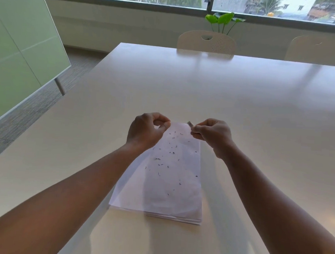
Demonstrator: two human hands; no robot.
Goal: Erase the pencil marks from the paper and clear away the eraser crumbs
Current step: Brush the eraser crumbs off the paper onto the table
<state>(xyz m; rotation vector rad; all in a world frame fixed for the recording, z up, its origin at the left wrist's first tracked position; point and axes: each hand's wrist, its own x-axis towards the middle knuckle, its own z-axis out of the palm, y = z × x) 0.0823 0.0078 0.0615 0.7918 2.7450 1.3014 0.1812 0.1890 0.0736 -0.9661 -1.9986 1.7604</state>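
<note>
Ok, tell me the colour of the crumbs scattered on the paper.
Dark grey to black crumbs on the white paper, clearest in the head view.

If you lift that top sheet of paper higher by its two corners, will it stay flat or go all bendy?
Probably bendy. The top sheet looks thin, and the left hand and right hand pinch only its far corners, so the middle would likely sag. It seems very light too. The dark crumbs lying loose on it would probably slide toward the dip or off the edge.

No readable text, label, brand, number or sign appears anywhere in the view.
</note>
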